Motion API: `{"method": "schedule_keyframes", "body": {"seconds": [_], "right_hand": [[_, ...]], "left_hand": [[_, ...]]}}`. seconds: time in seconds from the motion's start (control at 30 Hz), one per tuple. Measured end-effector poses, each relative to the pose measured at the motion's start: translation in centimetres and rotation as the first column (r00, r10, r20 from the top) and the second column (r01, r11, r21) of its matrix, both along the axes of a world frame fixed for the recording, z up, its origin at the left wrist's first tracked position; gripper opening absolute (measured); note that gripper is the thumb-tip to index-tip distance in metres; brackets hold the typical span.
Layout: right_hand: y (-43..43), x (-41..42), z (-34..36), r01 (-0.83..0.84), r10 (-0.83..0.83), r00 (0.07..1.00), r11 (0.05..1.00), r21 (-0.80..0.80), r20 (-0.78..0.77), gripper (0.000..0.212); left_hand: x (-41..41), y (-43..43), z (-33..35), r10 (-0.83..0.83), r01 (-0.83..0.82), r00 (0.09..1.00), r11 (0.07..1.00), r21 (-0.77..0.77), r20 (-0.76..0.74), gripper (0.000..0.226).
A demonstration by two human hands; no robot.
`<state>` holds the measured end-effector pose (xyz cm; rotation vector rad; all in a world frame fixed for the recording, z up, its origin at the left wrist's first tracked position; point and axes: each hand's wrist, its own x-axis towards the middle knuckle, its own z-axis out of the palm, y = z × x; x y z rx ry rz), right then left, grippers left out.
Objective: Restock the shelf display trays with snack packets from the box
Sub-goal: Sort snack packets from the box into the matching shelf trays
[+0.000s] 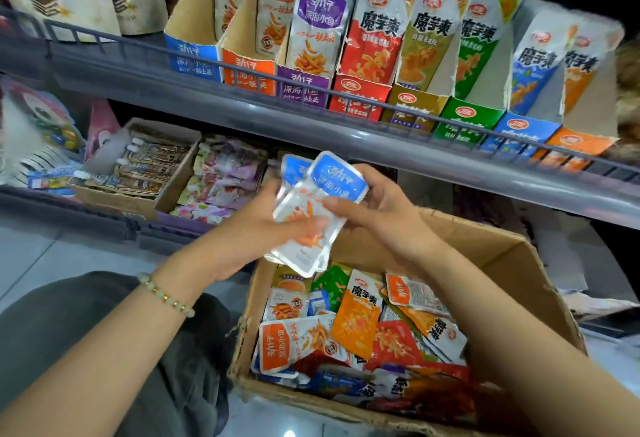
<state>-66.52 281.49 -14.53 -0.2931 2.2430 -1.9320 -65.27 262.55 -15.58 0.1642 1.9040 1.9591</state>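
A few blue-topped packets [313, 215] are held fanned above the far left corner of the box [519, 263], just below the upper shelf [242, 107]. The left grip [252, 232] clasps their lower half, thumb across the front. The right grip [384, 215] pinches their right side. Mixed packets [356, 326] fill the box. The blue tray [192, 56] stands leftmost in the upper shelf's row of trays.
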Motion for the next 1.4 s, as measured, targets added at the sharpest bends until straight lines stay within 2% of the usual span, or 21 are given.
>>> {"method": "schedule_keyframes", "body": {"seconds": [0.07, 0.1, 0.13, 0.17, 0.2, 0.27, 0.3, 0.37, 0.43, 0.47, 0.53, 0.63, 0.7, 0.77, 0.83, 0.9, 1.0, 1.1, 1.23, 1.33, 1.4], "right_hand": [[-0.6, -0.6, -1.7, 0.101, -0.094, 0.993, 0.99, -0.1, 0.073, 0.02], [-0.6, -0.8, -3.0, 0.148, -0.128, 0.982, 0.979, -0.139, 0.142, 0.024], [-0.6, -0.9, -4.4, 0.157, -0.133, 0.967, 0.983, -0.096, 0.219, 0.029], [-0.7, -0.8, -6.1, 0.092, -0.103, 0.955, 0.994, 0.051, 0.277, 0.032], [-1.0, -0.5, -8.1, -0.058, -0.022, 0.94, 0.973, 0.224, 0.341, 0.032], [-2.2, 0.4, -12.0, -0.366, 0.134, 0.874, 0.815, 0.449, 0.468, 0.035], [-3.0, 0.8, -13.5, -0.426, 0.162, 0.852, 0.768, 0.478, 0.499, 0.04], [-4.1, 1.2, -15.0, -0.428, 0.156, 0.853, 0.756, 0.495, 0.498, 0.045], [-4.4, 1.1, -15.0, -0.44, 0.189, 0.863, 0.735, 0.516, 0.468, 0.021], [-4.2, 1.0, -14.4, -0.443, 0.21, 0.869, 0.734, 0.516, 0.448, 0.017], [-3.1, 0.7, -12.6, -0.381, 0.191, 0.897, 0.789, 0.481, 0.398, 0.031], [-0.1, 0.7, -8.5, -0.156, 0.057, 0.964, 0.911, 0.381, 0.258, 0.021], [2.1, 1.1, -5.3, -0.004, -0.044, 0.988, 0.951, 0.309, 0.148, 0.019], [3.6, 1.7, -2.2, 0.167, -0.181, 0.981, 0.973, 0.157, 0.077, 0.013], [4.3, 1.9, -0.2, 0.352, -0.35, 0.935, 0.936, -0.019, 0.05, 0.014], [4.2, 1.6, 0.8, 0.477, -0.47, 0.879, 0.859, -0.187, 0.083, 0.013], [2.4, 1.0, 1.1, 0.536, -0.488, 0.844, 0.765, -0.356, 0.222, 0.008], [-0.6, 0.7, 0.7, 0.579, -0.521, 0.815, 0.731, -0.361, 0.253, 0.005], [-3.7, 1.3, 0.1, 0.533, -0.523, 0.845, 0.804, -0.262, 0.116, 0.011], [-3.7, 1.5, 0.0, 0.518, -0.527, 0.85, 0.836, -0.181, -0.001, 0.011], [-3.2, 1.4, 0.6, 0.488, -0.493, 0.87, 0.857, -0.163, 0.014, 0.016]], "left_hand": [[-0.4, -0.7, -0.3, 0.104, -0.104, 0.995, 0.994, -0.012, -0.007, 0.035], [-0.8, -1.4, -0.3, 0.169, -0.169, 0.986, 0.986, 0.011, 0.005, 0.03], [-1.1, -1.9, -0.3, 0.227, -0.227, 0.974, 0.973, 0.037, 0.02, 0.029], [-1.3, -2.4, -0.3, 0.274, -0.275, 0.961, 0.96, 0.055, 0.028, 0.03], [-1.5, -2.8, -0.2, 0.304, -0.305, 0.952, 0.95, 0.068, 0.029, 0.033], [-1.5, -3.1, -0.3, 0.328, -0.329, 0.944, 0.94, 0.087, 0.021, 0.033], [-1.4, -3.2, -0.4, 0.327, -0.327, 0.945, 0.941, 0.089, 0.015, 0.031], [-1.3, -3.2, -0.7, 0.315, -0.314, 0.949, 0.945, 0.087, 0.0, 0.024], [-1.3, -3.2, -0.7, 0.325, -0.324, 0.946, 0.941, 0.101, 0.001, 0.022], [-1.4, -3.2, -0.7, 0.337, -0.336, 0.941, 0.936, 0.108, 0.005, 0.022], [-1.4, -3.0, -0.5, 0.364, -0.362, 0.931, 0.925, 0.11, 0.004, 0.021], [-1.3, -2.4, -0.3, 0.396, -0.393, 0.918, 0.916, 0.077, -0.027, 0.012], [-1.1, -2.0, -0.4, 0.419, -0.415, 0.907, 0.907, 0.073, -0.048, 0.01], [-1.1, -1.6, -0.4, 0.449, -0.443, 0.891, 0.892, 0.085, -0.066, 0.009], [-1.0, -1.0, -0.2, 0.474, -0.465, 0.879, 0.876, 0.128, -0.051, 0.007], [-0.8, -0.2, 0.3, 0.469, -0.457, 0.883, 0.87, 0.184, -0.026, 0.011], [-0.4, 1.3, 0.7, 0.433, -0.419, 0.901, 0.883, 0.211, -0.024, 0.015], [0.0, 2.4, 0.7, 0.391, -0.369, 0.918, 0.903, 0.222, -0.067, 0.025], [0.1, 3.0, 0.5, 0.323, -0.301, 0.936, 0.94, 0.159, -0.14, 0.047], [-0.2, 2.4, 0.4, 0.31, -0.293, 0.936, 0.949, 0.12, -0.166, 0.036], [-0.2, 1.8, 0.5, 0.244, -0.235, 0.949, 0.97, 0.065, -0.199, 0.03]]}}
